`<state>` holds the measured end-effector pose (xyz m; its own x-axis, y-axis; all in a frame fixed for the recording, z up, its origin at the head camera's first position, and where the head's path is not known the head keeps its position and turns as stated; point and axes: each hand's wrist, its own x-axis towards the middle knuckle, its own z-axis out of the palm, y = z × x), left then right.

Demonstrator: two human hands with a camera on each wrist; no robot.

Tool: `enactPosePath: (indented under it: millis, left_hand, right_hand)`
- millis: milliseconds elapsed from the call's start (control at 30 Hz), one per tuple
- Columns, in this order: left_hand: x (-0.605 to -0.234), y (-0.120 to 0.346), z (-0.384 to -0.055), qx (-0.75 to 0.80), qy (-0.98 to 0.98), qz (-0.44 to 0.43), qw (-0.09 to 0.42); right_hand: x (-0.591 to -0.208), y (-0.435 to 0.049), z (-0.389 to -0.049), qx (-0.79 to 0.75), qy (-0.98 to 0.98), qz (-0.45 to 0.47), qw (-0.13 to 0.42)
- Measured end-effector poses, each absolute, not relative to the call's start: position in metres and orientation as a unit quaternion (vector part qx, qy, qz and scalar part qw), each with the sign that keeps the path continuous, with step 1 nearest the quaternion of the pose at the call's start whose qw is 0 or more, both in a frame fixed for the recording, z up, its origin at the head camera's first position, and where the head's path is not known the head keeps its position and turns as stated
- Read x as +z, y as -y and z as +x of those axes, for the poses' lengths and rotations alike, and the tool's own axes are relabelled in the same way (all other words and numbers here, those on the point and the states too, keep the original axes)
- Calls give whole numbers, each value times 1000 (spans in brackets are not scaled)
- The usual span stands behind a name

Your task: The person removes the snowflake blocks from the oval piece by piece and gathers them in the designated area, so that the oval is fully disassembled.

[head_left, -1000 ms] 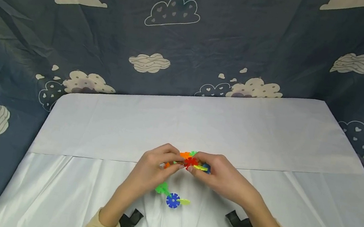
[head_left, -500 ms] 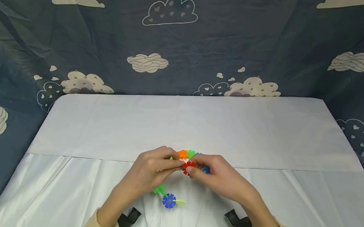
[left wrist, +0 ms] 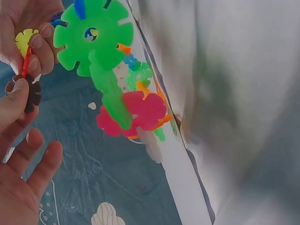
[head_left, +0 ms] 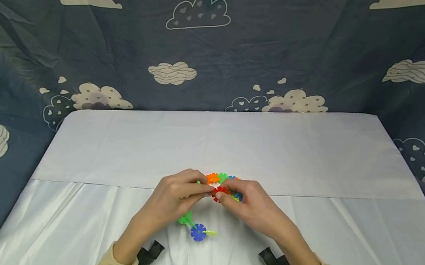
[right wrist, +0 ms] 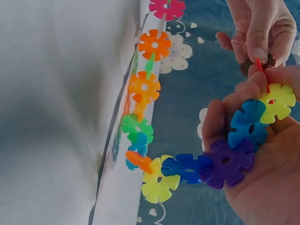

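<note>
Both hands meet over the middle of the table, working on a chain of notched plastic interlocking discs. My left hand (head_left: 178, 193) pinches a dark brown disc (left wrist: 34, 95) between thumb and finger. With thumb and fingertips, my right hand (head_left: 257, 205) pinches a red disc (head_left: 219, 193), seen edge-on in both wrist views, right against the brown one. From the red disc the chain runs through a yellow disc (right wrist: 277, 103), a blue disc (right wrist: 247, 125) and a purple disc (right wrist: 227, 161) across the right palm. Orange, green and pink discs continue it around toward the left hand.
The chain's other end, with a green disc (head_left: 186, 218), a blue disc (head_left: 198, 232) and a yellow disc (head_left: 211, 233), extends nearer the body. A white cloth covers the table (head_left: 114, 146). Black straps (head_left: 277, 263) hang at the wrists. A dark cloud-patterned curtain (head_left: 290, 35) stands behind.
The red disc has shifted slightly left between the fingers, and the yellow disc beside it has turned mostly out of sight. More of the chain's far side shows between the hands.
</note>
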<state>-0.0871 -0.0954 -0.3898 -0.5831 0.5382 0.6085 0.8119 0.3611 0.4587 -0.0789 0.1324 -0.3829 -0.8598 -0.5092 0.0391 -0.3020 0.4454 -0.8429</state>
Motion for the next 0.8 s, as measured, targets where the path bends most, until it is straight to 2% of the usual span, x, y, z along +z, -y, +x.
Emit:
enactPosePath:
  millis: [167,267,667,800]
  left_hand:
    - [-390,99,-88,-394,808,-399,179]
    - [-388,105,-89,-395,826,-369,161]
    - [-387,155,-110,-382,912,-140,41]
    - [-393,175,-117,-393,917,-70,-13]
  right_hand:
    - [-383,-132,-80,-459,-856,-220,93]
    - [-383,-132,-80,-459,-857,-215,97]
    - [-383,-132,-82,-458,-863,-186,104]
    - [-384,-132,-82,-457,-865,-182,99]
